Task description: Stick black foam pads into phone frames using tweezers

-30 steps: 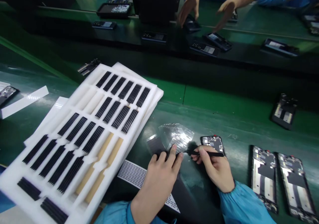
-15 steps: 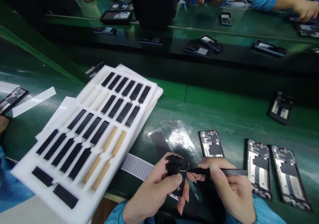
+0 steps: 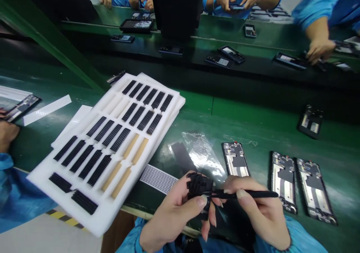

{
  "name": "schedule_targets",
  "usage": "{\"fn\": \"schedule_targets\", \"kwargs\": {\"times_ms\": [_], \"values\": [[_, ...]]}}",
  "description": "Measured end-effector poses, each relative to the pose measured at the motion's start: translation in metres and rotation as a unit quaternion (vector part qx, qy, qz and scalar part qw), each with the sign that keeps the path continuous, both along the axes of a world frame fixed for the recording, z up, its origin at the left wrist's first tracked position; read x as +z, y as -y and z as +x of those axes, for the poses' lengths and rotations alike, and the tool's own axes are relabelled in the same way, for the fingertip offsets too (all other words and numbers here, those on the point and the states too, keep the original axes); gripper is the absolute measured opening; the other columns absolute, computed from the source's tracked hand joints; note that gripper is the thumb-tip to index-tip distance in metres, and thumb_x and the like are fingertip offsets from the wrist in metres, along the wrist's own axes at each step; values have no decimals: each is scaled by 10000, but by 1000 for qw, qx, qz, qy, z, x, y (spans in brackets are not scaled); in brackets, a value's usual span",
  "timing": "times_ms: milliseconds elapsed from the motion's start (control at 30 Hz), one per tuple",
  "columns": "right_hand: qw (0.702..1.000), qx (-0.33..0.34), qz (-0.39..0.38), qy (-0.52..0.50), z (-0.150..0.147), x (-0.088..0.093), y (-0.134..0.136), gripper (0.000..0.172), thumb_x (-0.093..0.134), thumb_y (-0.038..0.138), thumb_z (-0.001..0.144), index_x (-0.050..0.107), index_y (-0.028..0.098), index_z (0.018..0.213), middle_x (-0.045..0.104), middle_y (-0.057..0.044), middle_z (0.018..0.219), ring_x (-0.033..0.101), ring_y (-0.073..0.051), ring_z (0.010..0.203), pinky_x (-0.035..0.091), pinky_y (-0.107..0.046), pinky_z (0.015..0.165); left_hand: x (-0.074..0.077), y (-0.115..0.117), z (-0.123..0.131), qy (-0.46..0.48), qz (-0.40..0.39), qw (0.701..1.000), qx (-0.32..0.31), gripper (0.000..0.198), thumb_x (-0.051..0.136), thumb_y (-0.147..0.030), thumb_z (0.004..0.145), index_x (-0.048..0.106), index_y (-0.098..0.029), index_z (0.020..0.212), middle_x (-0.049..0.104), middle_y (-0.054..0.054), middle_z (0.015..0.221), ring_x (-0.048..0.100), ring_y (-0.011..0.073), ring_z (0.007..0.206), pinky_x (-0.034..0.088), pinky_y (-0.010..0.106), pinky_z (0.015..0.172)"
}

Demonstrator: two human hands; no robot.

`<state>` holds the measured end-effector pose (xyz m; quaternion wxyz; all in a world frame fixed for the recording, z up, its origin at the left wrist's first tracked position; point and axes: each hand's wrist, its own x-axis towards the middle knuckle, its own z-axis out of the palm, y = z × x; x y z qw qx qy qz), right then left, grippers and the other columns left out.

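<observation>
Head view, both hands just right of the lower end of the white foam tray point(image 3: 95, 217). Left hand point(image 3: 171, 211) has its thumb & fingers closed on a small black ribbed part point(image 3: 198, 185), pinching it, not spread. Right hand point(image 3: 253, 211) grips a slim black pen-like tool point(image 3: 247, 194) btwn thumb & fingers, its tip run in against the part (exact contact spot hidden by the fingers). Part looks matte, stepped, w/ a comb-like top edge, held up off the green table point(image 3: 253, 120).

Tray is stacked, soft-looking foam w/ die-cut slots holding rows of thin black strips point(image 3: 107, 148) & a few tan strips point(image 3: 120, 183). Just beside its right edge lies a white perforated sheet point(image 3: 157, 179); further right, crinkly clear film point(image 3: 198, 148) w/ a dotted patch. Past that, three phone mid-frames point(image 3: 283, 181) lie flat in a row, metal & black, w/ exposed boards at their tops. Left of the tray, a co-worker's hand point(image 3: 7, 135) in a blue sleeve rests near a phone frame point(image 3: 21, 107).
</observation>
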<state>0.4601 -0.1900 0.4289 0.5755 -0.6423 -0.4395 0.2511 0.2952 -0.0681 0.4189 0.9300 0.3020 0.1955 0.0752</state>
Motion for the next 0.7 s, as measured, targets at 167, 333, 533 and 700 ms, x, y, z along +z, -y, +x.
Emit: {"fn": "schedule_targets", "kwargs": {"times_ms": [167,333,533,700], "values": [[1000,14,19,-4,-6,7,3,182,540,276,1008,709,223,964,724,-47,782,718,-177,713,586,-240,659,8,8,0,23,-50,998,35,159,633,-219,924,645,-111,1039,699,97,860,644,144,635,503,190,427],[999,6,28,31,-14,6,7,183,544,287,1009,715,232,980,730,-58,799,720,-193,745,594,-268,688,7,15,-6,18,-88,994,70,140,625,-170,899,678,-93,1005,704,111,862,647,145,635,488,181,421],[999,29,31,14,-22,1,14,190,515,287,1021,700,245,1027,725,-59,806,715,-205,749,598,-302,674,3,20,-16,71,-59,993,74,212,640,-226,924,683,-113,1098,714,119,932,652,132,630,508,190,458],[999,22,22,44,-27,5,12,181,527,304,1020,704,264,1014,726,-39,819,712,-187,771,596,-281,721,5,21,-22,63,-65,992,84,195,618,-206,927,683,-95,1073,719,103,813,615,110,508,478,189,432]]}}
